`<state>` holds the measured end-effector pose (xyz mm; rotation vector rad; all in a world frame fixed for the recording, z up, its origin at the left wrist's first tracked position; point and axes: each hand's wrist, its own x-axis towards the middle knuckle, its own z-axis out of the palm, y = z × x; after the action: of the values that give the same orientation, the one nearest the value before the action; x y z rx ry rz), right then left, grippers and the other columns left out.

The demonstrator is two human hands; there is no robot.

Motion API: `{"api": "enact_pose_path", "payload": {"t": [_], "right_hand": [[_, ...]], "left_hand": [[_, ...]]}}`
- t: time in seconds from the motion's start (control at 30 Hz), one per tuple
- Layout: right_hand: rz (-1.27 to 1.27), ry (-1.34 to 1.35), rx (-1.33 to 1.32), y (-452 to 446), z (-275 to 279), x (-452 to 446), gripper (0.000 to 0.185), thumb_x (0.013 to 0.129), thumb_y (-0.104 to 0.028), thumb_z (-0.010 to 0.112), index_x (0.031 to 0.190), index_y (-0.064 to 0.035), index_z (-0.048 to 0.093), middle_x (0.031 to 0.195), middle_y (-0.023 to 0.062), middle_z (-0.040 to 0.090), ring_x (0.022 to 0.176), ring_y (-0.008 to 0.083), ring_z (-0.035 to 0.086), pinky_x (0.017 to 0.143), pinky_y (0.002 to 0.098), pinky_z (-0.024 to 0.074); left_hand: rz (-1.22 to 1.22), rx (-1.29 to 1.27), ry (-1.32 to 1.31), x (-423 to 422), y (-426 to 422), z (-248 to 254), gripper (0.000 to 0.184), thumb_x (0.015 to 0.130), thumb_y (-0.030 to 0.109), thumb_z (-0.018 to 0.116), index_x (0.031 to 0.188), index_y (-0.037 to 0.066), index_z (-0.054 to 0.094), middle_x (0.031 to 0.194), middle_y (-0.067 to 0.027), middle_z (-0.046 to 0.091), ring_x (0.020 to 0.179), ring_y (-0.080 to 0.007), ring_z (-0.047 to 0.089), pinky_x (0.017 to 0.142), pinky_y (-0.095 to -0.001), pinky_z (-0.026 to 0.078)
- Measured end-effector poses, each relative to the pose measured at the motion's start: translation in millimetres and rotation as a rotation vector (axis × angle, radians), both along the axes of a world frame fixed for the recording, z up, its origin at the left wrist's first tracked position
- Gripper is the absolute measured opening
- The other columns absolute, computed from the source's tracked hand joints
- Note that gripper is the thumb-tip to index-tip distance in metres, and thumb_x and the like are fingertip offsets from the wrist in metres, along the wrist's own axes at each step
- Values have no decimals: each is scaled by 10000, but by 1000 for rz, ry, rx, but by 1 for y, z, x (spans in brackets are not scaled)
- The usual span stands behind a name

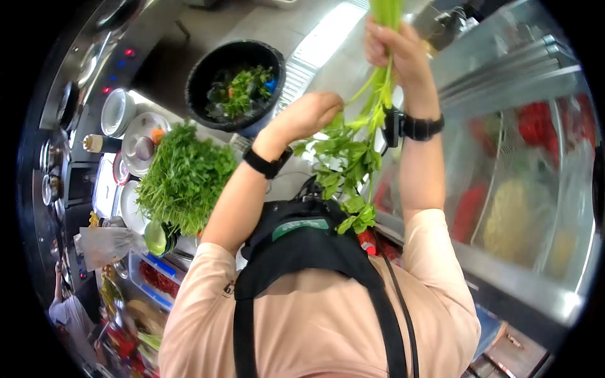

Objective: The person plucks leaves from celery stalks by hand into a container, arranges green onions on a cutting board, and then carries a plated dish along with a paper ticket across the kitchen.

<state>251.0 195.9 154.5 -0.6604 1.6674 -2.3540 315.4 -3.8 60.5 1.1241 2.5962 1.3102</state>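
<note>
Currently R hand (397,51) grips celery (348,157) tight, leafy ends hanging btwn the arms (421,173); L hand (309,116) curled beside it, can't tell if pinching; bin (233,125) w/ greens (242,91) ahead, to the L; herbs (186,176) nearer, by plates (132,133).

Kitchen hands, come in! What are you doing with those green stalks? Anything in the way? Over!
Right hand gripping green stalks. Left hand at their leaves. Black bucket off left, nothing visibly blocking.
</note>
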Motion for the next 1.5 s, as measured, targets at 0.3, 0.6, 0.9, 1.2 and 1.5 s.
{"api": "enact_pose_path", "payload": {"t": [0.3,0.6,0.9,1.2,1.5], "right_hand": [[123,-102,-35,-83,-18,-174,57,892,-87,561,912,-52,520,574,-4,464,439,96,420,419,238,341],[288,83,29,-224,-1,-329,154,916,-165,572,931,-13,553,610,-16,433,482,77,394,459,217,323],[393,82,110,-302,8,-454,132,889,-178,618,827,-81,553,593,-34,426,465,67,388,439,226,298],[628,-24,-148,-349,-32,-593,89,895,-106,601,905,-23,570,610,18,425,465,93,366,453,235,301],[1006,-59,-215,-392,-15,-657,90,935,-119,537,907,-33,537,643,-8,408,510,77,351,484,239,287]], "left_hand": [[925,234,-62,-108,-53,-31,146,893,110,530,907,1,626,753,-161,610,674,-235,612,631,-346,478],[1368,-292,-135,-226,-226,-100,306,881,202,554,1134,52,638,1147,-213,595,1033,-319,576,875,-410,463],[759,1,327,-337,-256,-52,163,936,161,537,1012,26,589,1112,-130,577,1065,-329,524,910,-415,419],[1612,119,-14,-417,-268,-137,152,840,94,509,745,-1,579,841,-187,593,827,-378,575,735,-452,461],[1417,-51,153,-448,-226,-34,255,913,111,557,1156,81,627,1230,-121,547,1178,-307,485,998,-392,388]]}}
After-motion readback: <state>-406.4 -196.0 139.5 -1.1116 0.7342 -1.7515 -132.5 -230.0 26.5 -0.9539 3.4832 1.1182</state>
